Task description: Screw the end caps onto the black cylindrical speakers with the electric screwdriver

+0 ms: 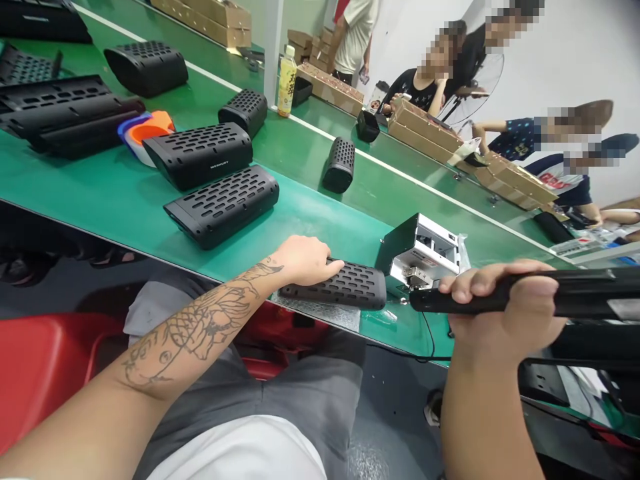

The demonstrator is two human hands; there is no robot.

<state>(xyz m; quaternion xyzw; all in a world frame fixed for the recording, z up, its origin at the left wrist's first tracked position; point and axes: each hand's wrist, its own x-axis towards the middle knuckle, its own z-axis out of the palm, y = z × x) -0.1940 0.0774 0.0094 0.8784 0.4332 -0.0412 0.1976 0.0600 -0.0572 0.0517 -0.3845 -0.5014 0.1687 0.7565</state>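
Note:
My left hand [307, 260] is closed over the left end of a black slotted plastic housing [345, 287], which lies at the table's near edge on a clear plastic sheet [350, 319]. In my right hand [500, 307] is a black electric screwdriver [465, 300], held nearly level with fingers and thumb wrapped around it. Its narrow end points left, close to the front of a screw feeder [420, 253], a black and silver box. Whether the tip touches the feeder I cannot tell.
Several slotted black housings [225, 203] stand on the green table [300, 220], left and beyond. Near them are an orange and blue roll [147, 133] and a yellow drink bottle [287, 80]. People sit across, behind cardboard boxes [425, 130]. A red chair [45, 367] is at left.

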